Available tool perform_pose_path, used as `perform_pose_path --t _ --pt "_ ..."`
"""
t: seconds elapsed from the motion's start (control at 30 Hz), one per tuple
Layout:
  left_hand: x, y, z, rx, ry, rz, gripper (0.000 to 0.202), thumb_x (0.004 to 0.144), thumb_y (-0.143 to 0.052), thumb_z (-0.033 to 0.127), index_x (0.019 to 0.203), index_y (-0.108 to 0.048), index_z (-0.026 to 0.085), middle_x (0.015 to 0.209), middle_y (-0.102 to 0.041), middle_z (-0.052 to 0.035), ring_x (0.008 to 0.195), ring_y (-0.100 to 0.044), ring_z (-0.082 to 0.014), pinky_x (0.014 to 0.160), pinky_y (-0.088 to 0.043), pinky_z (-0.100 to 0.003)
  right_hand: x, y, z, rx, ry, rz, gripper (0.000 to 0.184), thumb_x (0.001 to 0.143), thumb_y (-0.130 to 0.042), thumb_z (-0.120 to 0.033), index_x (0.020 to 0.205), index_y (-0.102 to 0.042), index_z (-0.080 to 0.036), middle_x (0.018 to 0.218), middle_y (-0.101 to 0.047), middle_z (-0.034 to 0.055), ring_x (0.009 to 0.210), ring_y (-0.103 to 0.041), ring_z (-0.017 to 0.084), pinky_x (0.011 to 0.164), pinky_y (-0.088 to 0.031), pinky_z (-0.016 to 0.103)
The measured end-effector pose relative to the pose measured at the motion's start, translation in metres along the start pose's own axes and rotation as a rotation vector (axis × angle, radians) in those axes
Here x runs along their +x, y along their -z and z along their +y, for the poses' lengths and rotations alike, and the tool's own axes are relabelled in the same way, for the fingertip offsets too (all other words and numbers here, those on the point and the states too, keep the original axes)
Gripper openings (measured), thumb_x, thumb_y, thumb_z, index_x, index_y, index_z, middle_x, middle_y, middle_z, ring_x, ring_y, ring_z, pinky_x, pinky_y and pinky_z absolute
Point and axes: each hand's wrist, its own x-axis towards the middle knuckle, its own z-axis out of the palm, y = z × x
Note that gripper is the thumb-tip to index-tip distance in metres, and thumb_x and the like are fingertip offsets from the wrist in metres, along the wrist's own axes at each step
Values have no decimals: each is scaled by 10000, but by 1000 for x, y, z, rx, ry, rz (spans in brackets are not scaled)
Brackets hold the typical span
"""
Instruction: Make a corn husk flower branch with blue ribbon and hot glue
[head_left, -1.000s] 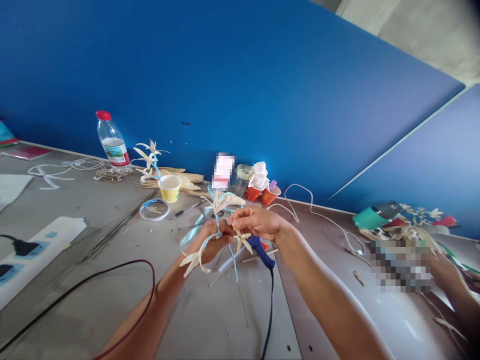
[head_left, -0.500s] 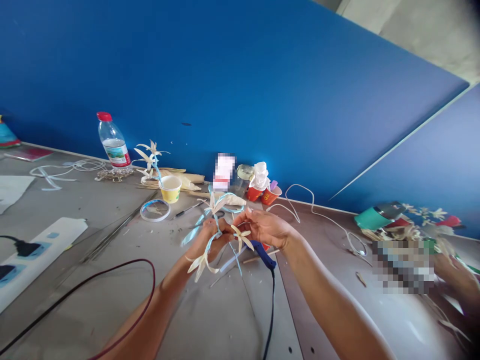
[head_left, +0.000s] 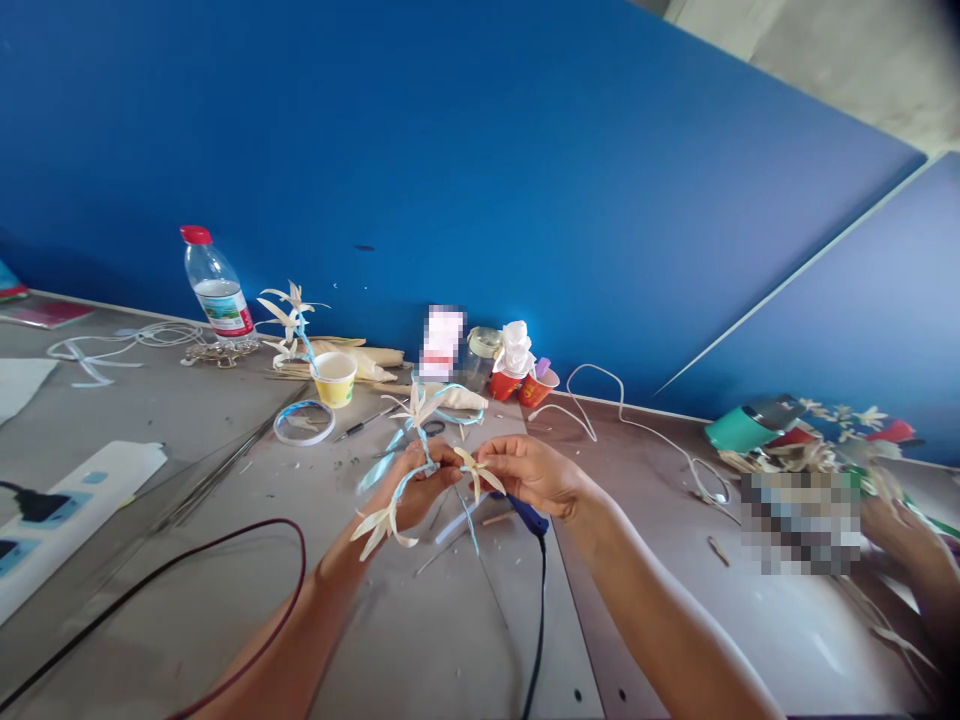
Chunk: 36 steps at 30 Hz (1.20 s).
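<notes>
My left hand [head_left: 421,488] is closed around the blue-wrapped stem of an artificial flower spray with pale, narrow petals. One bloom [head_left: 415,405] rises above that hand, and another [head_left: 381,522] hangs below it to the left. A third bloom [head_left: 477,474] lies between my two hands. The fingertips of my right hand [head_left: 534,472] are pinched together at its petals. From the spray a light blue strip [head_left: 470,525] trails down. Just under my right hand is a blue-handled corded tool [head_left: 531,516], its tip hidden.
A roll of tape [head_left: 304,424], a pen [head_left: 367,422] and a yellow paper cup [head_left: 334,380] with a similar spray stand beyond. Red cups [head_left: 538,386] and a water bottle [head_left: 217,292] line the blue partition. A power strip [head_left: 82,500] lies left; another person's hand [head_left: 892,525] is far right.
My right fingers have shifted from behind the middle bloom to its right side, pinching at its petals. The left hand still grips the stem. The whole view has moved slightly.
</notes>
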Motion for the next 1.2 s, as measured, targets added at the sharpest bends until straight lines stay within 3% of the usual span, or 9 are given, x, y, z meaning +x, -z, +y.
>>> perform_pose_path --t 0.07,0.13,0.4,0.53,0.63,0.87,1.0,1.1,1.2 --pt "0 0 0 24 -67 -99 212 806 -564 302 688 -685 174 678 -600 -29 669 -536 -159 697 -424 -314 3 -1 4 11 -12 -2 251 640 -771 -331 670 -639 -120 631 -633 9 615 -592 109 673 -460 262" --pt "0 0 -2 38 -124 -134 227 826 -522 279 707 -685 174 672 -583 -31 663 -516 -161 680 -395 -310 6 -1 6 38 -15 -12 259 628 -780 -328 663 -636 -115 635 -641 19 609 -596 118 680 -465 278" --pt "2 -1 -13 113 -80 86 188 796 -534 275 667 -626 173 649 -516 -13 614 -475 -139 600 -374 -287 -5 2 15 257 109 111 236 700 -717 -356 759 -649 -138 752 -642 36 693 -594 146 741 -476 339" --pt "3 -1 -14 162 -54 142 191 798 -514 271 643 -586 184 643 -509 -9 620 -471 -147 614 -378 -296 -13 -16 27 292 106 84 245 638 -765 -303 782 -654 -138 771 -613 29 690 -557 124 729 -438 289" --pt "4 -1 -15 187 -55 149 200 804 -511 293 641 -577 198 647 -514 -16 633 -476 -159 630 -382 -308 -10 -30 30 294 158 139 244 623 -768 -334 717 -649 -142 743 -588 22 660 -502 110 656 -390 252" --pt "3 -3 -13 89 -23 125 182 779 -534 291 640 -598 191 650 -533 -13 629 -493 -154 616 -395 -299 3 -37 33 12 255 278 210 629 -735 -325 628 -613 -153 583 -481 -38 601 -383 95 610 -290 244" --pt "4 -5 -24 -82 90 203 153 716 -599 317 661 -609 174 651 -561 -7 629 -501 -144 610 -397 -284 -1 -31 33 -136 259 294 238 697 -662 -391 666 -620 -158 630 -519 -19 645 -425 117 647 -316 256" --pt "5 -3 -35 -196 227 311 170 681 -637 340 734 -626 178 673 -579 1 613 -496 -132 586 -379 -266 -8 -13 36 -285 245 406 258 727 -626 -410 824 -652 -172 740 -586 9 710 -486 143 691 -363 268" --pt "6 0 -41 -260 271 359 189 667 -657 344 740 -626 172 662 -566 3 605 -484 -126 585 -369 -263 -21 19 52 -542 269 587 250 735 -601 -401 866 -646 -193 803 -617 31 741 -531 182 717 -400 307"
